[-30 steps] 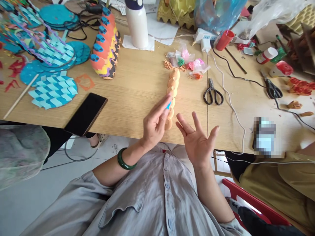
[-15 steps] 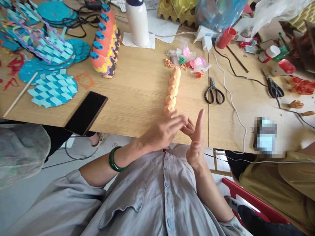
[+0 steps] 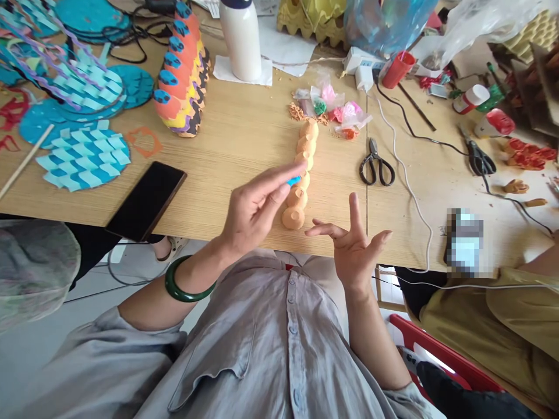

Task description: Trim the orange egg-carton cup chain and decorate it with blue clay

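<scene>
A small blue piece of what looks like clay [image 3: 294,181] is pinched at the fingertips of my left hand [image 3: 257,206]. These fingers reach over the middle of an orange row of rounded clay lumps [image 3: 293,217], and hide a little of it. Whether the blue piece touches the row, I cannot tell. My right hand [image 3: 354,247] is empty, fingers spread, just right of the row's near end. Black-handled scissors [image 3: 377,166] lie farther right. Beyond the row's far end are orange crumbs [image 3: 301,112] and small plastic bags with pink and green clay [image 3: 329,102].
A black phone [image 3: 147,201] lies near the table's front edge. Behind it stands an orange, blue-spotted clay piece [image 3: 179,81] by blue woven discs [image 3: 87,157]. A white bottle [image 3: 240,41] stands at the back. Cables [image 3: 406,169] cross the right side, where another person sits.
My hands have moved apart. The left went forward and left, over the orange row, and the blue piece now shows in its fingers. My right hand has spread its fingers.
</scene>
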Available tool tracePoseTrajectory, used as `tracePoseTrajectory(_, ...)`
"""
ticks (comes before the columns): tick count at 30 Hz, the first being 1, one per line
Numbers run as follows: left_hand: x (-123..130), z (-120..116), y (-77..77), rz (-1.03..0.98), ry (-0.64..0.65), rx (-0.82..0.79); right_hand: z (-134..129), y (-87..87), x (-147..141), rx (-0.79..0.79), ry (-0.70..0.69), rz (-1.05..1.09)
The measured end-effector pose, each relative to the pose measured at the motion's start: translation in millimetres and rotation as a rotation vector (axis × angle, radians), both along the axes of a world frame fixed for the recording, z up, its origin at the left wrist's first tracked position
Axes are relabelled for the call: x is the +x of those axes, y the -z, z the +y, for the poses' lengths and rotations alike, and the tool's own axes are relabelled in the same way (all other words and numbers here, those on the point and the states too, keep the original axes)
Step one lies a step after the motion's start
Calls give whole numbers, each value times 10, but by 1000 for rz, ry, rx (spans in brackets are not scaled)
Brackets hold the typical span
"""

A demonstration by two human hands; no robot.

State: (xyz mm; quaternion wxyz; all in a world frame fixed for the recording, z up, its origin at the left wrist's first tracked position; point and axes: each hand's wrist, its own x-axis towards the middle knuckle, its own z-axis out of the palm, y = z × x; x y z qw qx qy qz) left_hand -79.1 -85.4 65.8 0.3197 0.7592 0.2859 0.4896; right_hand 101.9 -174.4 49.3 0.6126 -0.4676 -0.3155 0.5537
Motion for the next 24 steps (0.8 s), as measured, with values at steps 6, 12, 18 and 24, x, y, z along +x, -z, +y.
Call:
tracePoseTrajectory(6, 63, -11, -160, -40, 0, 93, 18, -112, 58, -88, -133, 247)
tracePoseTrajectory(12, 262, 19, 139, 221, 267, 478, -4, -144, 117, -44, -415, 558)
tracePoseTrajectory(18, 248, 54, 235, 241, 210, 485, 9, -33, 164, -78, -377, 728)
tracePoseTrajectory(24, 216, 116, 230, 217, 187, 508, 1, 28, 177, -116, -381, 655)
